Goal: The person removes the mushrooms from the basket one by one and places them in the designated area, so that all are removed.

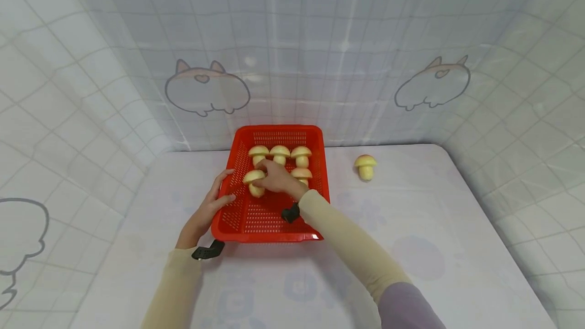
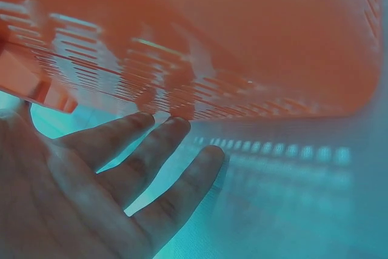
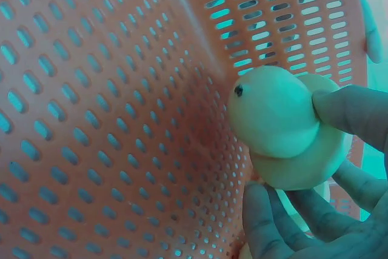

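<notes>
Inside the red plastic basket [image 1: 269, 235], my right hand [image 1: 276, 177] pinches a pale yellow mushroom [image 1: 254, 176] near the left wall. The right wrist view shows thumb and fingers around this mushroom [image 3: 273, 113], its rounded stem end with a dark spot facing the camera. My left hand [image 1: 207, 215] holds the basket's left rim, thumb and a finger over the edge. Three more fingers [image 2: 145, 162] reach against the outer wall from below in the left wrist view. Three mushrooms [image 1: 280, 151] stand in a row at the basket's back, and another mushroom [image 1: 301, 173] is partly behind my right hand.
A single mushroom [image 1: 365, 166] stands on the white table [image 1: 402, 217] to the right of the basket. Behind the table hangs a pale checked curtain [image 1: 320, 65] with animal drawings, and similar checked sheets flank both sides.
</notes>
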`<state>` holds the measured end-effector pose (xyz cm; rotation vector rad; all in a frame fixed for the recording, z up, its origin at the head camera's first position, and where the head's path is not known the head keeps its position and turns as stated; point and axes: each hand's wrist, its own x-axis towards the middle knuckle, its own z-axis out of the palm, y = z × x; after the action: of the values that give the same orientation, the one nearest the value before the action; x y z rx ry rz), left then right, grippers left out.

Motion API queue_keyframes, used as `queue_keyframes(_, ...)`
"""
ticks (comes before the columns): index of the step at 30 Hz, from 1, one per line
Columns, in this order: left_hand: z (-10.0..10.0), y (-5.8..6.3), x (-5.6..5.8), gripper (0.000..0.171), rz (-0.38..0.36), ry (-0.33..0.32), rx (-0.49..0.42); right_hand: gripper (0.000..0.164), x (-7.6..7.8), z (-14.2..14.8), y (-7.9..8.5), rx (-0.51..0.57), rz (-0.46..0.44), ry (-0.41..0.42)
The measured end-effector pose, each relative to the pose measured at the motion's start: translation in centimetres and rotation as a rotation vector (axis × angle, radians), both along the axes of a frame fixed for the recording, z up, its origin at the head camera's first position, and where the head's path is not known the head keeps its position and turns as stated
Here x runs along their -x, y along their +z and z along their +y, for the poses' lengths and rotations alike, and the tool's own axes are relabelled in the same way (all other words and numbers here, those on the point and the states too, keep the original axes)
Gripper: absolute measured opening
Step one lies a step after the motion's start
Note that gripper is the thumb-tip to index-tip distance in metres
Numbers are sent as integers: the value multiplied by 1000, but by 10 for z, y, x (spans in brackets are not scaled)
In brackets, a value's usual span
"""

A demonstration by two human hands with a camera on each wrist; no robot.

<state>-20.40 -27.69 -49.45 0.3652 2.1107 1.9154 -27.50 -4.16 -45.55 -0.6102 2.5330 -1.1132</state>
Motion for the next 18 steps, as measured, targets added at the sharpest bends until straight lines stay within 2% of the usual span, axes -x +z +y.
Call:
queue_keyframes(9,2,1,-1,65,18,0,-17,49,-1,3,2,127,-47,-36)
queue_keyframes(18,2,-2,-1,63,26,30,-13,48,-7,8,15,241,-76,-50)
